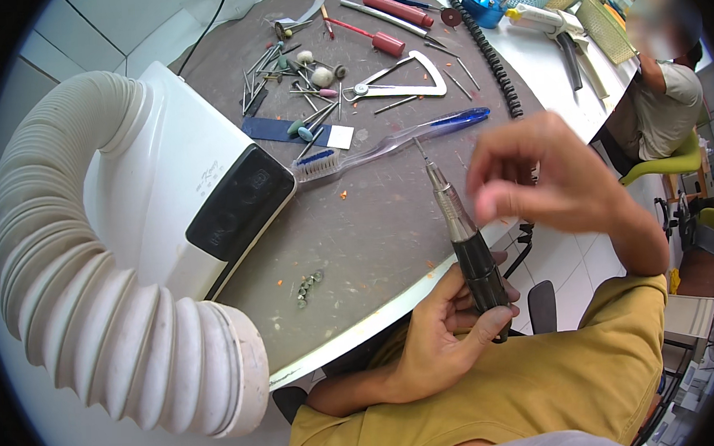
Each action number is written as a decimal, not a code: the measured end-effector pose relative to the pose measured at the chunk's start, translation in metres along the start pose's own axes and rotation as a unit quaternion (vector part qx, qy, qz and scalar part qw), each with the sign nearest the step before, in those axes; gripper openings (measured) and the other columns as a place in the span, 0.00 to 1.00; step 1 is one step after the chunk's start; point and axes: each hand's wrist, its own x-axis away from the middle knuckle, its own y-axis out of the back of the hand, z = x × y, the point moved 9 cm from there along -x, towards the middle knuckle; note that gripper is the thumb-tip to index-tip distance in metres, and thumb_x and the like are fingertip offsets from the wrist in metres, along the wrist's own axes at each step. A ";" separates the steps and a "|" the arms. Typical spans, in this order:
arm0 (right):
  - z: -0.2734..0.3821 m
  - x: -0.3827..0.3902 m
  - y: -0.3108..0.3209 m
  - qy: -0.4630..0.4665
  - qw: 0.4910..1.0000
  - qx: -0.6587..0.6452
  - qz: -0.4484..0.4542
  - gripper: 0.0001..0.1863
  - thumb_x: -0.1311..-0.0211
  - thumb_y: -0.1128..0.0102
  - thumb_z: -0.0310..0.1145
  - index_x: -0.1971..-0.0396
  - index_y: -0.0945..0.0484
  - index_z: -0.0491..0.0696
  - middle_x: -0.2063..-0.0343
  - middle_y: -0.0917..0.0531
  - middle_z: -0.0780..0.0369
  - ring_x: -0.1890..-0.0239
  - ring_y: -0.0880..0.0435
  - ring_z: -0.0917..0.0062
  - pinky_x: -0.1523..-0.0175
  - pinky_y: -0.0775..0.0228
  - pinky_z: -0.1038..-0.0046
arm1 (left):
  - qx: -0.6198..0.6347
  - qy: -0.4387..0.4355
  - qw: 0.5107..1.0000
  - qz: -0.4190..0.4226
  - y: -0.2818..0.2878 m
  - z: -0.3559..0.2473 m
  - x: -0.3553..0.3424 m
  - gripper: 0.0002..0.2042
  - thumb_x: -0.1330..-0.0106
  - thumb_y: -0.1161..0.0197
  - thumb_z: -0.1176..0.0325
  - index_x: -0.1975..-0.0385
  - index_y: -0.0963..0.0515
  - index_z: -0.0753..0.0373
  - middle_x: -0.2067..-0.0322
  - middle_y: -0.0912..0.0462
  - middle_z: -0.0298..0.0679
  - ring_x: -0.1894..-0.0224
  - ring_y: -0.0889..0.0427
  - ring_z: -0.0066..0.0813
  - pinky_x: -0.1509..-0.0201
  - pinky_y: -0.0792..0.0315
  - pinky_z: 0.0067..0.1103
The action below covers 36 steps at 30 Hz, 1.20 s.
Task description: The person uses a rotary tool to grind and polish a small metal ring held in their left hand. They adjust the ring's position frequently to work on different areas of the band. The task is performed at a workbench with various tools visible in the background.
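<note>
My left hand (437,337) is wrapped round the black rear part of a rotary handpiece (460,225), just past the table's front edge. The tool points up and away, its silver nose fitted with a thin bur (423,152). To the right of the nose hovers my right hand (555,180), slightly blurred, fingers loosely curled and thumb apart, with nothing visible in it. Beyond the bur tip lies a clear toothbrush with a blue end (393,141). A small curved row of shiny metal pieces, like dental crowns (309,290), rests on the grey-brown tabletop (358,247).
A white suction unit (157,170) with a thick ribbed hose (77,322) takes up the left. Several burs and polishing points (307,79), a white caliper (414,80) and red-handled tools (387,43) lie farther back. A coiled black cord (490,55) runs down the right; a person (669,106) sits beyond.
</note>
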 end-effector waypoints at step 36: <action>-0.011 -0.119 0.273 0.032 0.763 0.512 -0.393 0.15 0.35 0.33 0.44 0.63 0.13 0.46 0.70 0.11 0.57 0.65 0.11 0.67 0.56 0.22 0.65 | 0.060 -0.083 0.992 0.070 -0.007 0.011 -0.010 0.27 0.25 0.43 0.78 0.29 0.41 0.71 0.44 0.22 0.49 0.40 0.20 0.37 0.33 0.29 0.30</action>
